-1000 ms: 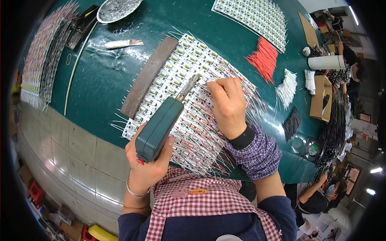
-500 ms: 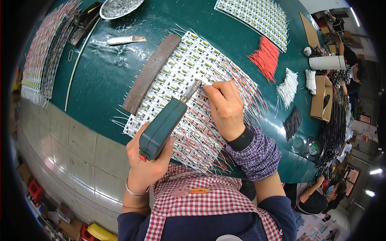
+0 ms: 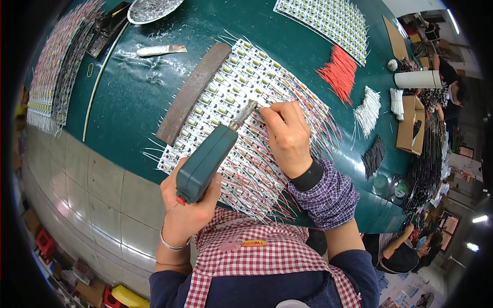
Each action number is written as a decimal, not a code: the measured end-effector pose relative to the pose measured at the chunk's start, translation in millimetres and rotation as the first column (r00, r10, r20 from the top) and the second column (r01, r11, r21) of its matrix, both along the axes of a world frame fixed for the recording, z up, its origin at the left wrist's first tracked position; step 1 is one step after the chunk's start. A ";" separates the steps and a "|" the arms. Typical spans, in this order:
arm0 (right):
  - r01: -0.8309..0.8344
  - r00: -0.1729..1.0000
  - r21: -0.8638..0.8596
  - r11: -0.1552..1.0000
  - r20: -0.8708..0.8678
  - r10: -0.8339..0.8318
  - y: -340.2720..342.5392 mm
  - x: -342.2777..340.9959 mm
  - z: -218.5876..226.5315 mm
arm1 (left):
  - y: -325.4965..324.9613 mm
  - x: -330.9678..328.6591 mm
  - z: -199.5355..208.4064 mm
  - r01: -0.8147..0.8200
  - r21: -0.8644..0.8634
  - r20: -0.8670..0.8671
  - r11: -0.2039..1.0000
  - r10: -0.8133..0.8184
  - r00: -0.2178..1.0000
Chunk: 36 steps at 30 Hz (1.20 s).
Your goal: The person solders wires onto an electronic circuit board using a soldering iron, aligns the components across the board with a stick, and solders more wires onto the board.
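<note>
My left hand (image 3: 186,210) grips a dark green soldering gun (image 3: 208,160) whose metal tip (image 3: 245,115) rests on a white panel of small circuit boards (image 3: 233,97) with red and white wires fanning out. My right hand (image 3: 287,136) has its fingers pinched on a thin wire right beside the tip, on the panel. A long brown metal bar (image 3: 192,93) lies along the panel's left edge. The panel sits on a dark green table (image 3: 128,97).
Bundles of red wires (image 3: 339,69), white wires (image 3: 370,110) and black wires (image 3: 375,156) lie to the right. A second panel (image 3: 328,20) is at the back, stacked panels (image 3: 56,72) at the left, a metal dish (image 3: 151,7) and a scraper (image 3: 160,50). Other people sit at the right.
The soldering gun's tip and my right hand have shifted slightly along the panel; both hands keep their grip.
</note>
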State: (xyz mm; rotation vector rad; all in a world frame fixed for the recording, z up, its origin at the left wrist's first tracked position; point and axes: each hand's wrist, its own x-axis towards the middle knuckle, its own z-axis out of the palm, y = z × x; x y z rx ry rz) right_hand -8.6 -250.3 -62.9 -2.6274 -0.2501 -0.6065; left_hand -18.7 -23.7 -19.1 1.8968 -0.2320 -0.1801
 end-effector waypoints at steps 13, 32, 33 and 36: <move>0.034 0.999 0.006 0.999 0.039 -0.034 3.8 -4.8 3.1 | 12.8 -10.3 -12.6 -0.014 0.065 0.213 0.998 -0.001 0.977; -0.026 1.000 0.039 0.999 -0.009 0.027 14.1 -13.5 -1.7 | 18.4 -14.7 -6.3 -0.001 -0.038 -0.068 0.999 -0.001 0.998; -0.027 1.000 0.040 0.999 -0.009 0.027 14.4 -13.2 -1.7 | 17.7 -14.6 -6.1 -0.005 -0.048 -0.067 0.999 0.002 0.998; -0.026 1.000 0.038 0.999 -0.003 0.027 14.6 -12.5 -2.0 | 16.5 -12.8 -5.8 0.005 -0.012 -0.002 1.000 -0.005 1.000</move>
